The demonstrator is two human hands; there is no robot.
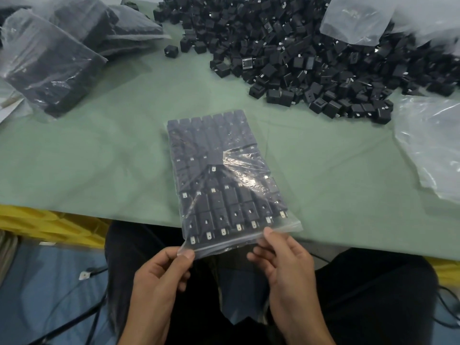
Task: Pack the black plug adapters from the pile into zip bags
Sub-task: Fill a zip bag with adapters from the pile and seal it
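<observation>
A clear zip bag (224,175) lies on the green table (99,158), filled with neat rows of black plug adapters, its mouth hanging over the near edge. My left hand (159,277) pinches the bag's left mouth corner between thumb and fingers. My right hand (281,260) pinches the zip strip further right. A big loose pile of black plug adapters (311,51) covers the far right of the table.
Several filled bags (49,61) are stacked at the far left. Empty clear bags lie at the right edge (433,145) and on top of the pile (353,18). A yellow crate (49,227) sits under the table at left; cables run on the floor.
</observation>
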